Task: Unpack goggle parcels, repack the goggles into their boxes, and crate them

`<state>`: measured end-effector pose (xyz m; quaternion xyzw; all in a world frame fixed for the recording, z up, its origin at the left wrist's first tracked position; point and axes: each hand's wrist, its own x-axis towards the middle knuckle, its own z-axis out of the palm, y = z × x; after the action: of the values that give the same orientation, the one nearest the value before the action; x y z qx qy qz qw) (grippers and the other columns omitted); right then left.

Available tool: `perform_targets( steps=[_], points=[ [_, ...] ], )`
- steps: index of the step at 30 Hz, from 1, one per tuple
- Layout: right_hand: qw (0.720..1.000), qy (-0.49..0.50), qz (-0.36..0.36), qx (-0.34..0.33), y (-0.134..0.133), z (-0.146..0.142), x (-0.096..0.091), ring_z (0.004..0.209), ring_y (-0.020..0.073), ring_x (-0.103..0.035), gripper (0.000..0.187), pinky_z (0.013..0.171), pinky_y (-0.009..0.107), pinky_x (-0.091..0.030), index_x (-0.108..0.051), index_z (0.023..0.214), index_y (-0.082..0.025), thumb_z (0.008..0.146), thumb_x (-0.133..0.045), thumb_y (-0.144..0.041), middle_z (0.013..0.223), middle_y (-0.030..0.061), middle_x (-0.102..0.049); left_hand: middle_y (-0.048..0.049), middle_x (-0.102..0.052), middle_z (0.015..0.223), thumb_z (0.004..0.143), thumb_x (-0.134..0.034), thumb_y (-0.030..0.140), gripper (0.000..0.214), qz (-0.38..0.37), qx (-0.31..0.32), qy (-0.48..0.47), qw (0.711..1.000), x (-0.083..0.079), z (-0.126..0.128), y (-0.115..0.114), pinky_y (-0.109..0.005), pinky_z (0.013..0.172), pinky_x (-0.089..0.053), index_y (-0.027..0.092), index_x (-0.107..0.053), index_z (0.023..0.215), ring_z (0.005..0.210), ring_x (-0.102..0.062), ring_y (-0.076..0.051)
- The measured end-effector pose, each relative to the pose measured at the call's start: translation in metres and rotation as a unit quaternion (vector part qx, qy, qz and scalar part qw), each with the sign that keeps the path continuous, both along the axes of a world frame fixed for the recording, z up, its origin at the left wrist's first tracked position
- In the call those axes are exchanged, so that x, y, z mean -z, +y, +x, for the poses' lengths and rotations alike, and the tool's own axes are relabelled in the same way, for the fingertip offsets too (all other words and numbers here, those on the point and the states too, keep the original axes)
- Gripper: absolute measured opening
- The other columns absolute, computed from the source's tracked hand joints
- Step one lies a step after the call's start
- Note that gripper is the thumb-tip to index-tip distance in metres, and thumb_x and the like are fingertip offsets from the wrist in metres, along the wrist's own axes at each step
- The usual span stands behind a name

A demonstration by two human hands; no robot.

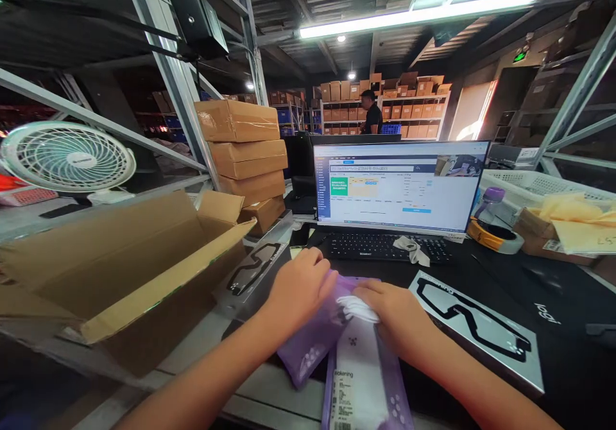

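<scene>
- Our left hand (301,282), fingers curled, grips the purple pouch (301,356), nearer us than the keyboard (363,246).
- Our right hand (394,311), nearly closed, pinches the white bundle (359,309) atop the labelled packet (360,359), likewise nearer us.
- Done, we judge: label on. Unfinished: handling; carton (168,279) left of the keyboard gapes.

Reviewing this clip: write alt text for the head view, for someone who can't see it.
A person's left hand and right hand hold purple plastic packaging with a white labelled panel. Beyond are a black keyboard and lit monitor; an open cardboard box sits at left, a silver box printed with a black loop at right.
</scene>
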<state>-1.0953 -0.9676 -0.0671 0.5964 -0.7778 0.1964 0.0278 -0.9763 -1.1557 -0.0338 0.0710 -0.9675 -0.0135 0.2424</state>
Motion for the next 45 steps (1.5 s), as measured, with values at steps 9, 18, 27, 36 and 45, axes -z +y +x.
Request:
perform_targets(
  steps=[9, 18, 27, 36, 45],
  points=[
    [0.994, 0.097, -0.040, 0.000, -0.001, 0.005, 0.017, 0.097, 0.0234, -0.068, 0.043, 0.075, 0.031, -0.052, -0.067, 0.122, -0.019, 0.085, -0.052, -0.004, 0.120, 0.0092, -0.071, -0.0046, -0.076, 0.107, 0.086, -0.059, 0.026, 0.023, 0.180, -0.036, 0.009, 0.983, 0.012, -0.005, -0.012, -0.043, 0.089, -0.051, 0.026, -0.079, 0.073, 0.103, -0.065, -0.030],
    [0.998, 0.046, -0.012, -0.028, 0.003, 0.005, 0.009, 0.105, 0.0244, -0.068, 0.053, 0.084, 0.034, -0.054, -0.068, 0.122, -0.020, 0.079, -0.046, 0.002, 0.127, 0.0085, -0.068, -0.0045, -0.077, 0.092, 0.068, -0.056, 0.002, 0.034, 0.257, -0.032, 0.041, 0.965, 0.032, -0.021, -0.014, -0.037, 0.091, -0.053, 0.020, -0.080, 0.084, 0.095, -0.067, -0.024],
    [0.956, -0.106, -0.260, 0.081, 0.045, -0.039, -0.049, 0.075, 0.0207, -0.063, 0.016, 0.066, 0.030, -0.049, -0.069, 0.091, -0.022, 0.090, -0.058, -0.034, 0.083, 0.0021, -0.070, -0.0105, -0.075, 0.114, 0.066, -0.054, -0.002, 0.051, 0.309, -0.052, 0.028, 0.949, 0.024, -0.028, -0.029, -0.040, 0.101, -0.050, 0.015, -0.078, 0.107, 0.111, -0.066, -0.027],
    [0.954, -0.036, -0.296, 0.042, -0.001, -0.035, -0.098, 0.071, 0.0209, -0.059, 0.017, 0.064, 0.031, -0.044, -0.064, 0.083, -0.021, 0.087, -0.056, -0.035, 0.077, 0.0023, -0.066, 0.0004, -0.068, 0.067, 0.056, -0.058, 0.001, 0.028, 0.379, 0.004, -0.008, 0.926, -0.031, -0.022, -0.024, -0.022, 0.056, -0.041, 0.012, -0.075, 0.075, 0.065, -0.061, -0.017],
    [0.998, -0.025, -0.012, -0.054, -0.005, -0.043, -0.147, 0.082, 0.0234, -0.064, 0.015, 0.072, 0.032, -0.047, -0.065, 0.085, -0.021, 0.084, -0.056, -0.033, 0.089, 0.0021, -0.072, 0.0033, -0.058, 0.057, 0.054, -0.057, 0.005, 0.021, 0.401, 0.045, -0.015, 0.915, -0.037, -0.013, -0.030, -0.023, 0.050, -0.029, 0.014, -0.071, 0.067, 0.055, -0.051, -0.014]
  ],
)
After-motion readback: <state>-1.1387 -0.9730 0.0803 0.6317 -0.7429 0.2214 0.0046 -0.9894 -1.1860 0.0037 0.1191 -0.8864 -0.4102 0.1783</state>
